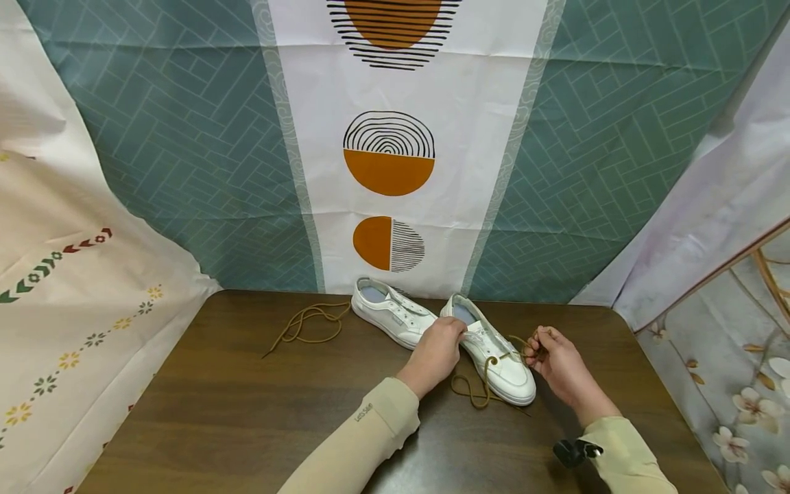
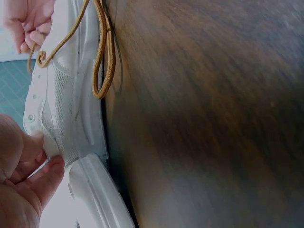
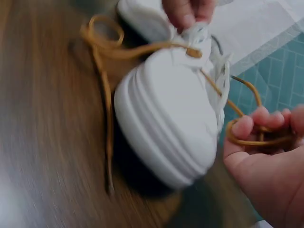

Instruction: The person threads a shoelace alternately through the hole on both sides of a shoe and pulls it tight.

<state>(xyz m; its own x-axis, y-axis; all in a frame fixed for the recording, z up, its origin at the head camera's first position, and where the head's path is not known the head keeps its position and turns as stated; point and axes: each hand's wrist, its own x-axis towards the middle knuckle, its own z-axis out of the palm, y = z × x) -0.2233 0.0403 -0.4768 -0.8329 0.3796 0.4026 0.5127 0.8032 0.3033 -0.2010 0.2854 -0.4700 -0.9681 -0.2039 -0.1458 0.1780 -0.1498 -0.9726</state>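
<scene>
A white sneaker [image 1: 494, 357] stands toe toward me on the brown table, with a brown shoelace [image 1: 472, 394] passing through its front eyelets. My left hand [image 1: 434, 353] pinches the edge of its eyelet flap [image 2: 50, 142] between thumb and fingers. Off the toe's right side, my right hand [image 1: 558, 363] grips one part of the lace, which loops around the curled fingers in the right wrist view. The lace's other part hangs over the near side of the shoe onto the table. Several eyelets along the flap hold no lace.
Close on the left lies a second white sneaker [image 1: 395, 315], its heel toward the back. Another brown shoelace [image 1: 308, 322] lies loosely looped on the table [image 1: 204, 412] beyond it. A patterned cloth [image 1: 395, 89] hangs behind the table, with more fabric at both sides.
</scene>
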